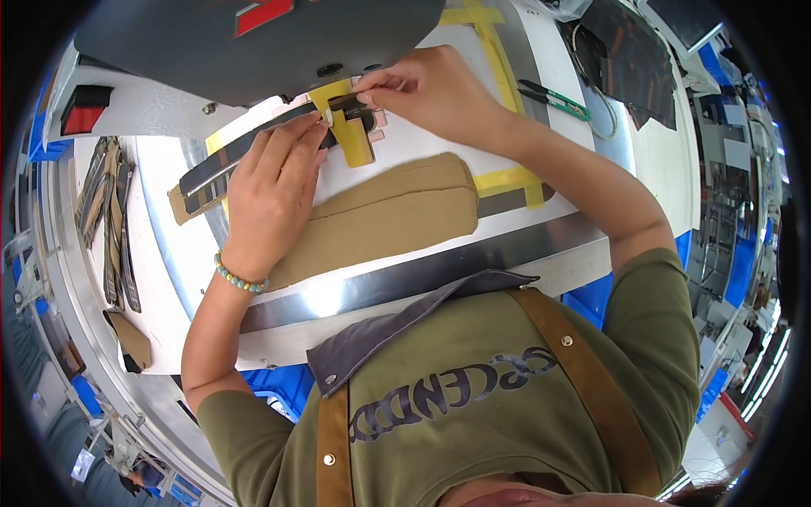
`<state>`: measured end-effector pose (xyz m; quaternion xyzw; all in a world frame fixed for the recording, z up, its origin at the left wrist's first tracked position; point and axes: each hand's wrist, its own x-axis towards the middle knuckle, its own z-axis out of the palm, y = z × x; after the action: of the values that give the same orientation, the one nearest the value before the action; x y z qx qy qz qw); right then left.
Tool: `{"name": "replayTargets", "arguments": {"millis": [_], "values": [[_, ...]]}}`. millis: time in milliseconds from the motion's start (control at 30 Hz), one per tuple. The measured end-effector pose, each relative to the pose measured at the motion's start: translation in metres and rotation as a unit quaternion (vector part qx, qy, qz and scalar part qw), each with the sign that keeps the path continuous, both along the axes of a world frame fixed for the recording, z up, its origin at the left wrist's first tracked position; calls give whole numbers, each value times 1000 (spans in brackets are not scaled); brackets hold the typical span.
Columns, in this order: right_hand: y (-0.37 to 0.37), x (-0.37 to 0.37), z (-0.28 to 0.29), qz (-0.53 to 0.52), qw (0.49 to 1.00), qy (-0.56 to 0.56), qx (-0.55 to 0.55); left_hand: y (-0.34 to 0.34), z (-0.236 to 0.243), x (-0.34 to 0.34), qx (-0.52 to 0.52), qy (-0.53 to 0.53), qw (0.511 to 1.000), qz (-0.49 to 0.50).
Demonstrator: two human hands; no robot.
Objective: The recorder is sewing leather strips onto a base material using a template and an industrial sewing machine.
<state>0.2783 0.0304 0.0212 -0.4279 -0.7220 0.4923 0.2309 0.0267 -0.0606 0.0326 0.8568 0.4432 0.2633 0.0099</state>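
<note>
My left hand [274,173] lies with its fingers drawn together, pressing a dark zipper strip [221,182] next to the machine's work point. My right hand [439,97] pinches a short dark strip [345,100] between thumb and forefinger, at a yellow guide plate [356,144] under the sewing machine [253,51]. Only a sliver of what the right fingertips grip shows. A tan fabric panel [389,211] lies flat in front of the machine, its left end partly behind my left hand and wrist.
Green-handled snips [568,105] lie at the right, by yellow tape [511,179] on the table. Long dark and tan strips [110,220] hang at the left, above a small tan piece [129,340]. Blue bins [283,387] stand below the metal table edge [422,269].
</note>
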Motion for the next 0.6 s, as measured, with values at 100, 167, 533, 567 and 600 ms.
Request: {"name": "replayTargets", "arguments": {"millis": [100,167,533,567,600], "values": [[0,7,-17,56,898,-23,436,3,0,0,23,18,1000,-9],[5,9,-23,132,804,-70,575,5,-2,0,26,23,999,-11],[0,-4,-6,-4,993,-3,121,9,-5,0,39,87,994,-59],[0,-5,-6,2,990,-22,139,10,-5,1,40,87,994,-60],[0,-7,-6,2,990,-21,139,10,-3,3,14,97,994,-52]]}}
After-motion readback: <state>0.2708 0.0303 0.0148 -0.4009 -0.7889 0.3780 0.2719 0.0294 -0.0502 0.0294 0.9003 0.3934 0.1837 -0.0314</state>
